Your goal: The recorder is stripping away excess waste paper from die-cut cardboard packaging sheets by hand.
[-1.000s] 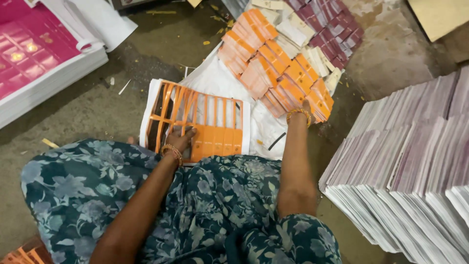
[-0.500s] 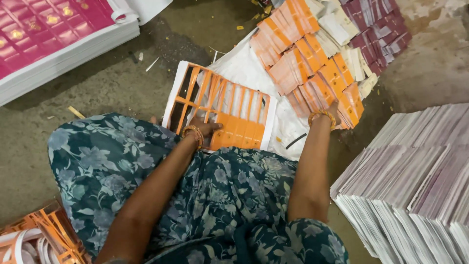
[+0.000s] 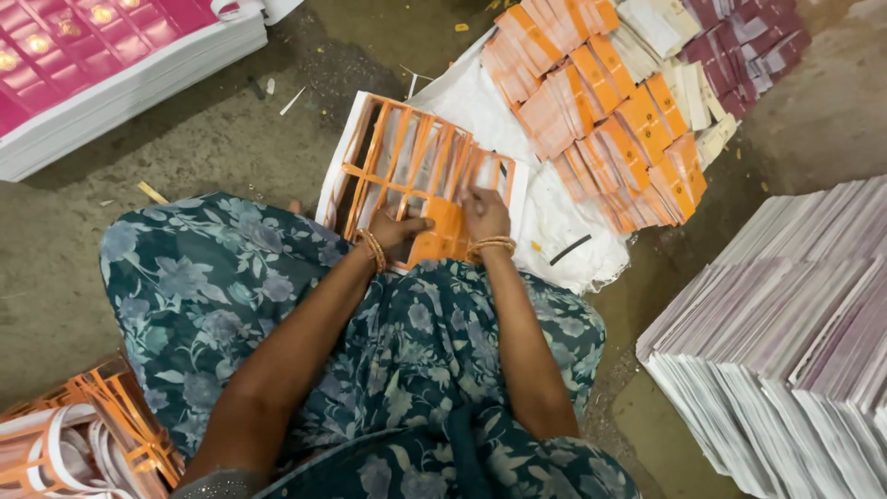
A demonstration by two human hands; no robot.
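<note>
Concrete floor [image 3: 231, 139] carries our work. Ahead of our knees lies the orange die-cut sheet [image 3: 416, 176], long axis running away from us. Both hands meet at its near edge: left hand [image 3: 395, 227] and right hand [image 3: 484, 214] curl closed, pinching one orange panel [image 3: 442, 236].

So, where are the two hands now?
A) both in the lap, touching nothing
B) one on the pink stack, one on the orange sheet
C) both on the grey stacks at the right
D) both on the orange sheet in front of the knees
D: the left hand and the right hand both rest on the orange sheet.
</note>
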